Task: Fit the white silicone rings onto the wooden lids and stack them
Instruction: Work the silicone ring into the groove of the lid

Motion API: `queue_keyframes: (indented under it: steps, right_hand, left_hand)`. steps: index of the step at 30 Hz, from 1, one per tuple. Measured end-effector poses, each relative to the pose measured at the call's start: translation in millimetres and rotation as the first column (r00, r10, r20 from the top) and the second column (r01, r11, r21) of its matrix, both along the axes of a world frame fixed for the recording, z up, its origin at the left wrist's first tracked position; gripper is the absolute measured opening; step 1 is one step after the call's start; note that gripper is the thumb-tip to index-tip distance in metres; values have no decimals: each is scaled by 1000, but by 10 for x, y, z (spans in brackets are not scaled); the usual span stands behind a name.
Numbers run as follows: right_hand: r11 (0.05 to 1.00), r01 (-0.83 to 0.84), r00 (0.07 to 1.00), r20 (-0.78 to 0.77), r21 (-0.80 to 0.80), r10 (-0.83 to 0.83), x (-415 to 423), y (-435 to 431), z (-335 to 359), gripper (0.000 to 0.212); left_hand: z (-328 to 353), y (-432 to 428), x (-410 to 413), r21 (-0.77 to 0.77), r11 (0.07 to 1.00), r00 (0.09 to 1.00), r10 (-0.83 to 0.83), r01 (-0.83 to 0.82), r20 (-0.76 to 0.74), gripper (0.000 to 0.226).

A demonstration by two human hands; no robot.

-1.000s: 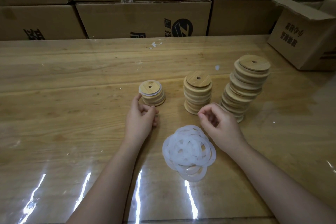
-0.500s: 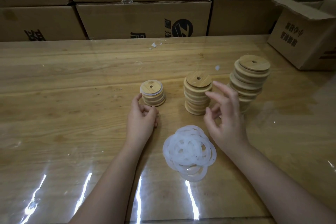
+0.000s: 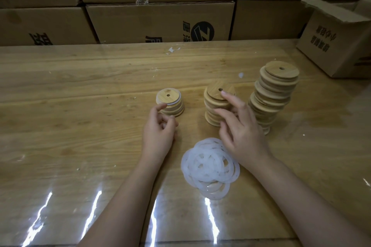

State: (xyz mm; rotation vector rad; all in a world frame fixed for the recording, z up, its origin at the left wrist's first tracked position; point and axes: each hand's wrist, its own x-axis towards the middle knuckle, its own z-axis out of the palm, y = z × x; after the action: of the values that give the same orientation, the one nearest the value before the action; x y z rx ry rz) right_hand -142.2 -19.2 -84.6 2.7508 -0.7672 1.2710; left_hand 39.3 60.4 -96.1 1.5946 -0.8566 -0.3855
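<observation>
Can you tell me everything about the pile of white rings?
The pile of white rings is a loose heap of thin, flat, cloudy-white hoops that look soft and rubbery. They overlap each other at many angles, like flower petals. They lie flat on the shiny wooden table, near the front, between the person's two arms. The right hand reaches above the pile's far edge; no hand holds a ring.

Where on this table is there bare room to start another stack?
Free: the wide left part of the table, left of the short stack, and the strip behind the stacks toward the boxes. Crowded: middle stack, tall stack, rings and both hands.
</observation>
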Motion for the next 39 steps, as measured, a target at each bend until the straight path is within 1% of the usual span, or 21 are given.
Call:
queue_keyframes:
  steps: [3,6,7,9,12,13,15,16,17,19,21,23,24,26,28,30,31,33,35,37,39]
  right_hand:
    - [1000,16,1000,11,-13,-15,-14,27,10,29]
    - [999,19,999,41,-26,-18,-27,45,24,28]
    - [999,14,998,54,-34,-13,-29,49,30,28]
    - [998,5,997,80,-57,0,-40,61,41,28]
    - [993,-46,993,104,-111,58,-61,95,66,26]
    - [988,-83,990,101,-128,96,-64,115,71,25]
    - [975,-167,981,77,-149,180,-55,161,70,23]
    - [966,-208,973,63,-153,220,-41,183,68,21]
    - [957,-246,965,51,-153,256,-25,205,63,19]
    - [941,-307,949,32,-142,315,13,241,49,15]
    - [934,-340,939,17,-111,344,34,252,31,13]
    - [940,-340,939,36,-32,341,27,231,21,11]
    - [944,-329,943,62,33,327,9,207,20,11]
    - [924,-317,948,110,212,300,-49,144,20,11]
    - [843,-299,953,93,447,289,-115,75,9,11]
    - [730,-230,952,-7,644,305,-154,24,0,18]
    - [682,-198,941,-60,704,334,-167,3,-5,22]
    - [635,-182,909,-117,750,399,-185,-20,0,23]
    - [618,-194,888,-131,762,440,-189,-18,20,17]
    - [610,-197,892,-118,767,437,-190,-8,14,16]
    - [582,-215,911,-53,784,408,-177,6,8,16]
  left_hand:
    - [29,18,-24,-16,1000,1000,-21,21,7,27]
    - [75,51,-69,-48,995,997,-82,83,14,22]
    - [85,58,-93,-57,994,995,-98,97,-6,20]
    - [102,72,-162,-89,988,982,-140,130,-123,14]
    - [139,84,-271,-158,957,894,-283,242,-348,17]
    - [155,79,-290,-177,943,847,-331,282,-417,22]
    - [181,70,-296,-211,910,744,-413,357,-525,41]
    - [188,68,-289,-228,890,701,-452,394,-553,47]
    - [193,73,-282,-244,870,667,-487,429,-564,47]
    - [188,90,-263,-268,840,633,-534,471,-561,36]
    - [186,103,-243,-294,842,630,-534,451,-564,27]
    - [192,88,-223,-298,873,654,-487,386,-579,34]
    - [198,75,-217,-293,892,669,-452,344,-590,35]
    - [196,49,-204,-293,922,677,-386,255,-627,29]
    - [192,32,-196,-292,935,663,-350,202,-661,21]
    - [188,30,-197,-282,939,662,-341,199,-667,20]
    - [191,35,-198,-276,939,666,-339,203,-665,21]
    - [188,38,-200,-268,941,669,-337,208,-663,21]
    - [185,42,-196,-266,942,666,-334,207,-667,18]
    - [179,42,-190,-263,942,665,-333,207,-669,15]
    - [177,46,-192,-268,940,663,-339,212,-667,15]
